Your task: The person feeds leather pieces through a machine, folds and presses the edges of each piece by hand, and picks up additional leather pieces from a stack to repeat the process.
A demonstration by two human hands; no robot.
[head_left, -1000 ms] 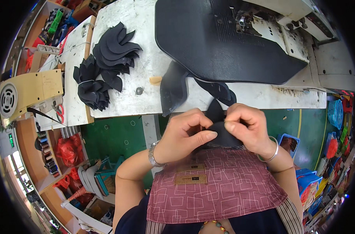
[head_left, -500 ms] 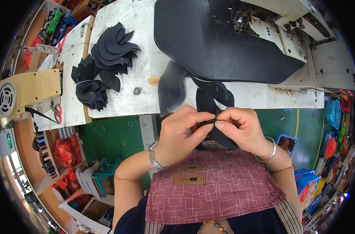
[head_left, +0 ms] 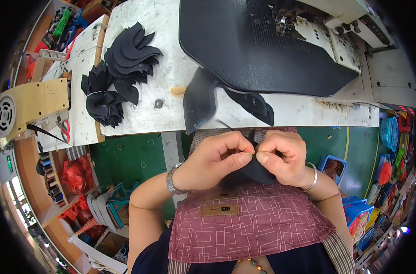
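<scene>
My left hand [head_left: 219, 157] and my right hand [head_left: 283, 157] meet in front of my apron, just off the table's edge. Both pinch a black fabric piece [head_left: 258, 171] between thumb and fingertips. Its lower part hangs below my fingers, while much of the rest is hidden behind them. Beyond my hands, other black cut pieces [head_left: 251, 106] lie at the table edge, partly under a black machine plate [head_left: 258, 55]. Next to them rests a curved dark, smooth piece [head_left: 198, 98] that reaches over the edge.
Stacks of curved black pieces [head_left: 132, 50] and a tied bundle [head_left: 105, 105] lie on the white table [head_left: 157, 82]. A sewing machine [head_left: 372, 32] stands at the far right. Red-handled scissors [head_left: 64, 130] lie at left. A blue bin [head_left: 332, 169] is on the floor.
Both hands have moved slightly toward my body with the black piece. Its upper part, which reached over the table edge, has dropped away from there and is now mostly hidden.
</scene>
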